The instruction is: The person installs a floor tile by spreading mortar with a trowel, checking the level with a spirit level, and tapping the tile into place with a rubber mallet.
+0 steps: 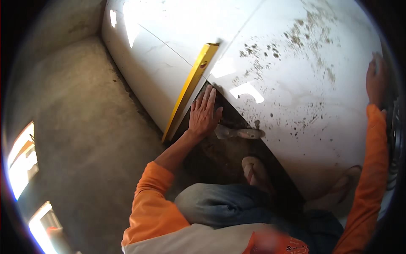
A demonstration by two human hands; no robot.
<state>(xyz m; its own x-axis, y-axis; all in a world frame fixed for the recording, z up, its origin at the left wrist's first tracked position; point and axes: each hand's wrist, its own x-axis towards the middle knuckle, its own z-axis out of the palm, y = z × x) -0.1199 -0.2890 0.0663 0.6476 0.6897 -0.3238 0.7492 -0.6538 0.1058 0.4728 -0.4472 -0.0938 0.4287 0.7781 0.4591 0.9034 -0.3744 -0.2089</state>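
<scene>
My left hand (203, 111) lies flat with its fingers stretched out over a dark surface (228, 114), close beside a yellow spirit level (190, 88). The level lies slantwise along the edge of white marbled floor tiles (270, 84). Just right of that hand rests a small trowel-like tool (243, 133), its handle pointing toward the tile edge. Far to the right, my right hand (376, 80) reaches out over the tiles near the picture's rim. Its fingers look extended and no held thing shows, though they are partly in shade.
Dark crumbs and smears of mortar (296, 34) are scattered over the tiles. A grey cement surface (84, 101) fills the left side. My sandalled foot (253, 169) stands on the dark area below the tool. A dark rounded object (395, 127) shows at the right rim.
</scene>
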